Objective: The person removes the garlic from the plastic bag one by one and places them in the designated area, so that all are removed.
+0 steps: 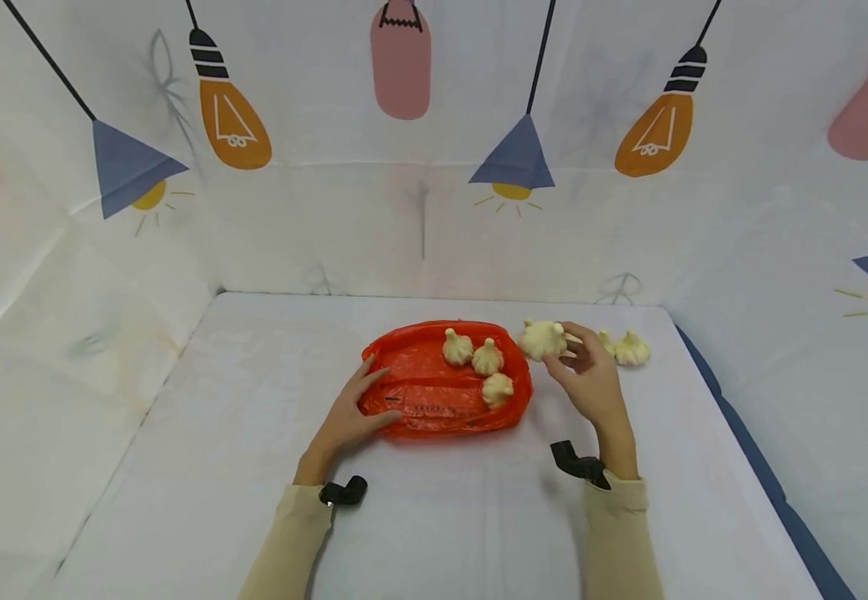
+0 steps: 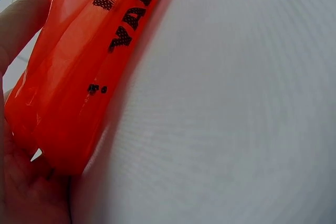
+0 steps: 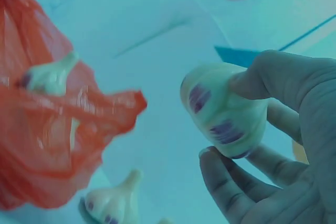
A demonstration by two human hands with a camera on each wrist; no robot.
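Observation:
A red plastic bag (image 1: 434,367) lies spread with its rim turned up, holding three pale garlic bulbs (image 1: 457,347) toward its right side. My left hand (image 1: 347,421) grips the bag's left end, thumb over the front rim and fingers along the far side; in the left wrist view the printed red plastic (image 2: 79,77) runs up from the palm. Above the bag's right rim, my right hand (image 1: 591,375) pinches a garlic bulb (image 1: 541,340) between thumb and fingers. Purple patches mark this held bulb (image 3: 226,111) in the right wrist view.
Beyond my right hand, two more garlic bulbs (image 1: 632,348) sit on the white table (image 1: 434,517), one partly hidden by the fingers. White sheeting (image 1: 434,233) printed with lamps and bulbs rises behind the table and at both sides.

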